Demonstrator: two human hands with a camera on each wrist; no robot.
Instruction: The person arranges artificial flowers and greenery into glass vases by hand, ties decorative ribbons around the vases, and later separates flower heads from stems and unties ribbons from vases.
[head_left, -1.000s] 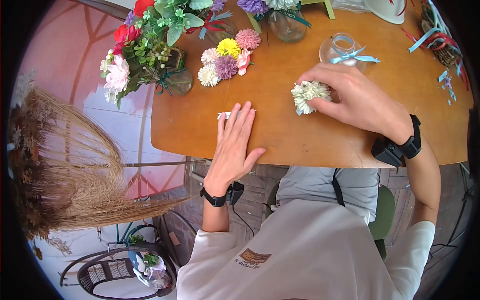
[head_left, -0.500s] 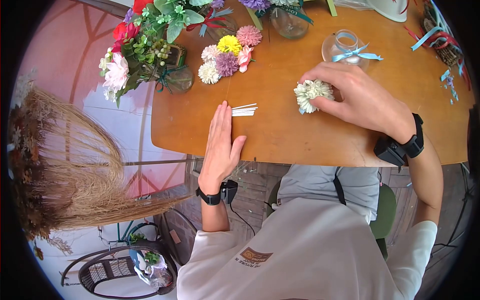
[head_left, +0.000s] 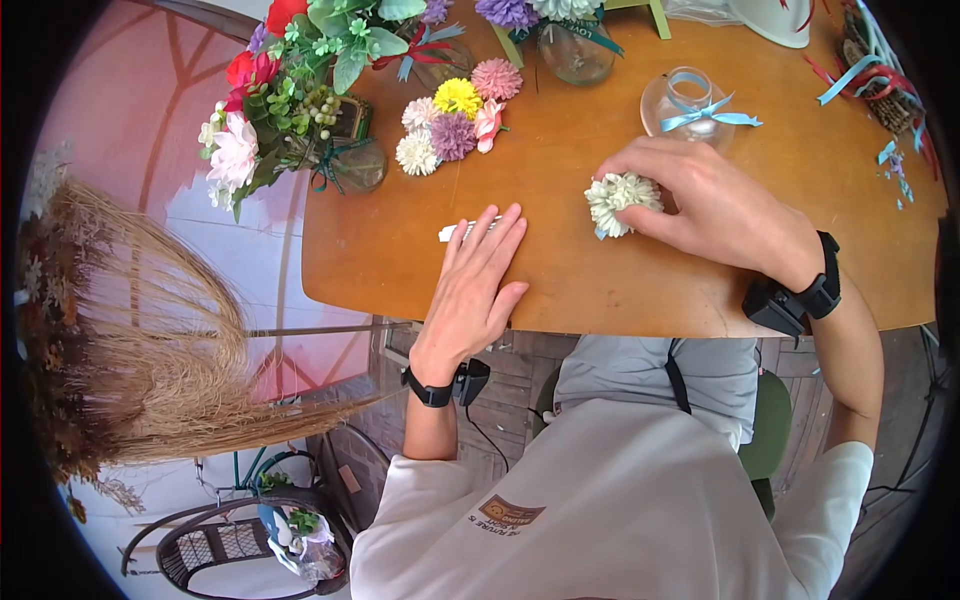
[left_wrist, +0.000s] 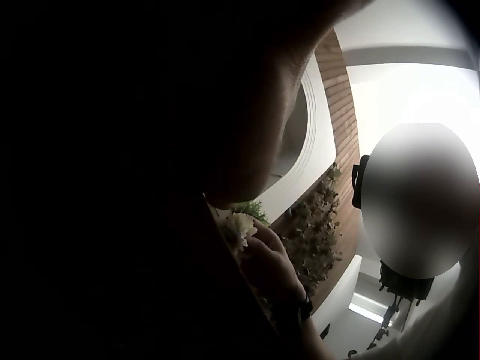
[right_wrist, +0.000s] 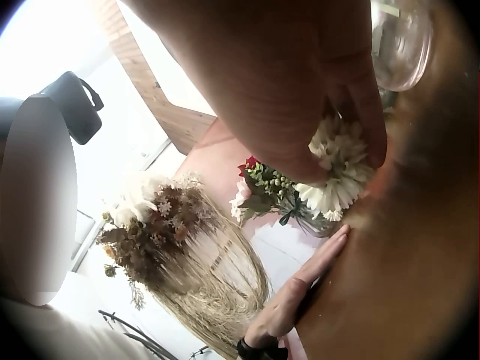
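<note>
My left hand (head_left: 470, 300) lies flat near the table's front edge, fingers straight over a small bundle of thin white sticks (head_left: 452, 233). Their ends show at the left of the fingers; the rest is hidden beneath. In my right hand (head_left: 705, 205) a cream-white artificial flower (head_left: 622, 203) is gripped between thumb and fingers, low over the table, with a bit of light blue under its petals. The right wrist view shows the same white flower (right_wrist: 341, 169) close up, partly covered by the thumb. Behind that hand stands a round glass vase (head_left: 655, 108) with a light blue ribbon bow (head_left: 697, 116).
Loose flower heads, among them a yellow one (head_left: 458, 97) and a purple one (head_left: 453, 136), lie grouped beyond the left hand. Glass vases with bouquets, one with a green ribbon (head_left: 358, 165), line the back left. Ribbon scraps (head_left: 890, 165) and a ribboned twig bundle (head_left: 875, 80) lie far right.
My left hand slid left, uncovering the white sticks, then came back right over them. The right hand keeps its grip on the white flower, almost in the same place.
</note>
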